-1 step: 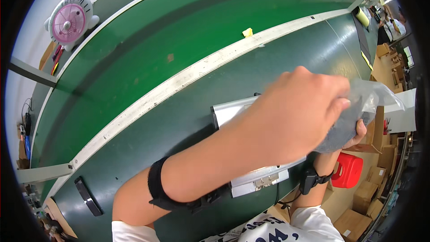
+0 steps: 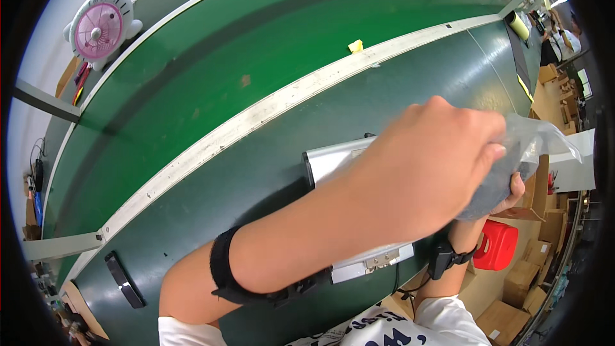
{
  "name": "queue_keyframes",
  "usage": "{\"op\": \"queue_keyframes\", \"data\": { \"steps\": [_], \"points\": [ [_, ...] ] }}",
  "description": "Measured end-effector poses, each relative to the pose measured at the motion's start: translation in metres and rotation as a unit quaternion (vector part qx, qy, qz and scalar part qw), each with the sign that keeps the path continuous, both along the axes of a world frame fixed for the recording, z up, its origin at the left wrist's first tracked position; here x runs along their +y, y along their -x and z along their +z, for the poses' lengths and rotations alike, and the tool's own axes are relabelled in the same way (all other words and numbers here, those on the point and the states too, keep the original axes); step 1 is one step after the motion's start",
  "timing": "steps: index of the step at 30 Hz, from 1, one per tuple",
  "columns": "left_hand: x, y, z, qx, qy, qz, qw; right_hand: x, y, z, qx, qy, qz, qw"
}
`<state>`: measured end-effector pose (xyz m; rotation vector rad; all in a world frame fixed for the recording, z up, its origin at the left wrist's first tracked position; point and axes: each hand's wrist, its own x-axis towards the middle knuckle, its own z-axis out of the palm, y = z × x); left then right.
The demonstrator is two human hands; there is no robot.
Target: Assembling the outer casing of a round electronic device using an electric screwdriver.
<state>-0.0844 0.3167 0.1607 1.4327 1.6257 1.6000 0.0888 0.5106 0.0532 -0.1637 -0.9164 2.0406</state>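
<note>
At the far left a small pink and white fan [image 2: 102, 22] stands beyond the green belt [image 2: 256, 45], well apart from the work. A flat black bar [image 2: 123, 279] lies on the dark green surface [image 2: 256, 173] near the lower left edge. The person's left hand [image 2: 429, 166] reaches across the body toward the right, a black band [image 2: 224, 269] around the forearm, and its fingers [image 2: 493, 150] are clenched on the top of a clear plastic bag [image 2: 532, 144], apparently to keep the thin film steady. The bag is held in the air above the right end of the surface, and something dark grey sits inside it. Below the forearm a silver flat machine [image 2: 333, 160] rests on the surface, mostly hidden. The right hand [image 2: 512, 195] supports the bag from underneath, its fingers grasping the lower part. A red stool [image 2: 496, 247] stands on the floor among cardboard boxes [image 2: 525, 275].
</note>
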Motion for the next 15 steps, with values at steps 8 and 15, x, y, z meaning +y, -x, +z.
{"op": "queue_keyframes", "data": {
  "steps": [8,15],
  "points": [
    [-0.013,0.002,0.005,-0.107,-0.05,-0.047,0.992,-0.034,0.032,0.003,0.06,-0.043,-0.021,0.997],
    [-0.013,0.007,0.016,-0.072,-0.001,-0.029,0.997,-0.024,0.024,0.001,0.067,0.025,0.078,0.994]
  ]
}}
